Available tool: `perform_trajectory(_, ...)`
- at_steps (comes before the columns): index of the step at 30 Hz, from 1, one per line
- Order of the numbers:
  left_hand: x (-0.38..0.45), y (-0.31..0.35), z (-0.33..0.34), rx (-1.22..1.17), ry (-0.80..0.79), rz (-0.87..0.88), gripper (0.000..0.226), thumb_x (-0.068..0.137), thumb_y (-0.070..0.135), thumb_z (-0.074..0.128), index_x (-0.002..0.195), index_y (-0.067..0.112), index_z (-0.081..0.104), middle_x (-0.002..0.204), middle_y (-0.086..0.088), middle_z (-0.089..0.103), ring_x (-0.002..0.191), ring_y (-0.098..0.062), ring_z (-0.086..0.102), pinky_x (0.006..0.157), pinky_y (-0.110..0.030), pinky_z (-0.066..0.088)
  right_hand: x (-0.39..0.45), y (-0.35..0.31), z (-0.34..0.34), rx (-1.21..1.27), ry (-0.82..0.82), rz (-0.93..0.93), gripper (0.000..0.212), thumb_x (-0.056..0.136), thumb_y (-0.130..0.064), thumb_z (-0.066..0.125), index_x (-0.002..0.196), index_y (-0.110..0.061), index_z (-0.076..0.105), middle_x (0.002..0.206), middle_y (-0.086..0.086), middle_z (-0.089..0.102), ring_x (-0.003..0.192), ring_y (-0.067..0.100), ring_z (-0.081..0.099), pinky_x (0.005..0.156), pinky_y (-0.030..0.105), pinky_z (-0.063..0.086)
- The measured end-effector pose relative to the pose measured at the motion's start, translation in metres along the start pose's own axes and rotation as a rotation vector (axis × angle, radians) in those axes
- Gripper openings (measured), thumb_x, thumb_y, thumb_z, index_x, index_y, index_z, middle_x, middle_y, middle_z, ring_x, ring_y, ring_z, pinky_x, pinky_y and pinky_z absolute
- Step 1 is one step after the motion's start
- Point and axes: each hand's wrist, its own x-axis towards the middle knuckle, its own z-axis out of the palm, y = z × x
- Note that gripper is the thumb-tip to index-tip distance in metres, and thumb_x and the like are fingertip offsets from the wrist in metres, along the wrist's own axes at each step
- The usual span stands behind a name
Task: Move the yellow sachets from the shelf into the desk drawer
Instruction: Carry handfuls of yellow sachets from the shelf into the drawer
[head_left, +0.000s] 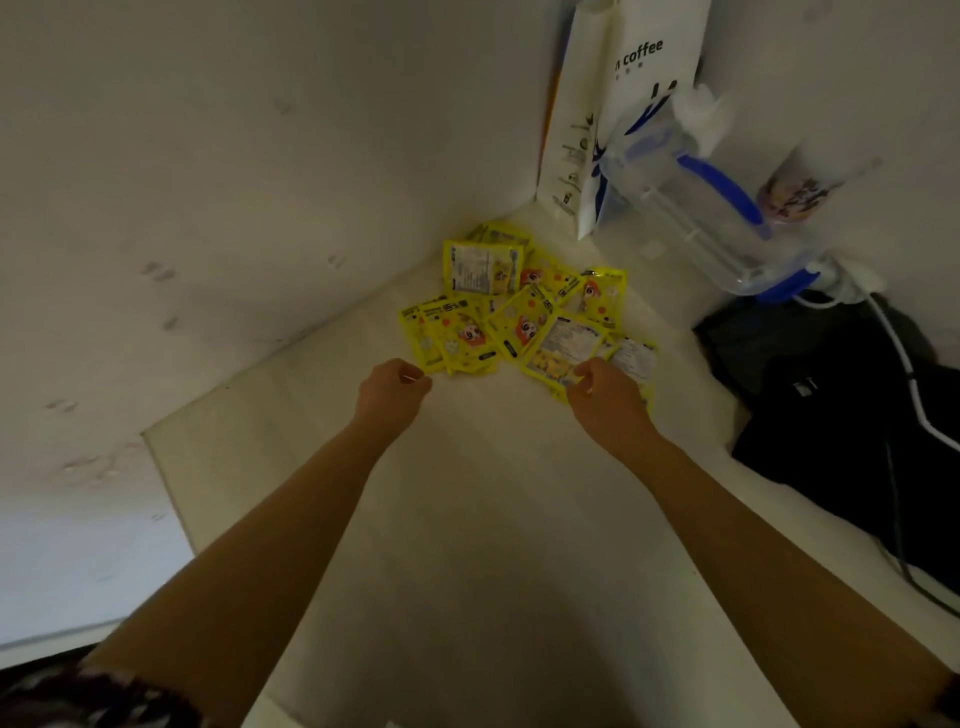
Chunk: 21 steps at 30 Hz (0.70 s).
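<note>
Several yellow sachets (524, 312) lie in a loose pile on the white shelf (467, 493), close to the corner where two walls meet. My left hand (396, 387) hovers at the pile's near left edge, its fingers loosely curled and holding nothing. My right hand (609, 396) lies over the near right sachets, and its curled fingers and thumb close on the edge of one of them. Both forearms reach in from the bottom of the view. No desk drawer is in view.
A white paper coffee bag (631, 104) stands against the back wall. To its right are a clear plastic jug with a blue handle (691, 208), a printed cup (789, 192), and a black bag (841, 415) with a white cable across it.
</note>
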Motion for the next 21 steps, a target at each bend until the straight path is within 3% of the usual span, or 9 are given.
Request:
perform_trajectory(4,0.029,0.018,0.009,-0.048,0.019,-0.081,0.025,0.084,0.024,0.066,0.105,0.012,0.065,0.106,-0.015,0.068,0.100,-0.034,0.064,0.088,-0.041,0.053,0.037,0.004,-0.008,0.005,-0.034,0.109,0.042,0.093,-0.021,0.054,0.130,-0.002,0.048,0.127,0.018,0.056,0.117,0.033,0.054,0.095,0.040,0.044)
perform_trajectory(8,0.049,0.026,0.025,-0.084,0.043,-0.159,0.037,0.080,0.028,0.067,0.112,0.011,0.059,0.112,-0.016,0.066,0.102,-0.033,0.063,0.089,-0.044,0.054,0.066,0.005,-0.007,-0.042,-0.032,0.207,0.056,0.094,-0.030,0.055,0.135,0.003,0.039,0.136,0.021,0.048,0.123,0.034,0.050,0.094,0.036,0.042)
perform_trajectory(14,0.068,0.032,0.044,-0.107,0.081,-0.219,0.042,0.079,0.028,0.071,0.115,0.010,0.057,0.114,-0.013,0.065,0.104,-0.033,0.062,0.090,-0.042,0.052,0.084,0.004,0.006,-0.095,-0.082,0.333,0.091,0.089,-0.046,0.057,0.147,0.004,0.008,0.154,0.026,0.006,0.137,0.045,0.027,0.108,0.049,0.033)
perform_trajectory(21,0.081,0.043,0.057,-0.095,0.167,-0.201,0.031,0.080,0.025,0.071,0.104,0.011,0.060,0.095,-0.002,0.060,0.084,-0.020,0.055,0.070,-0.031,0.043,0.098,-0.005,0.022,-0.137,-0.044,0.370,0.102,0.081,-0.054,0.065,0.148,-0.004,0.007,0.154,0.024,0.005,0.137,0.047,0.022,0.103,0.052,0.037)
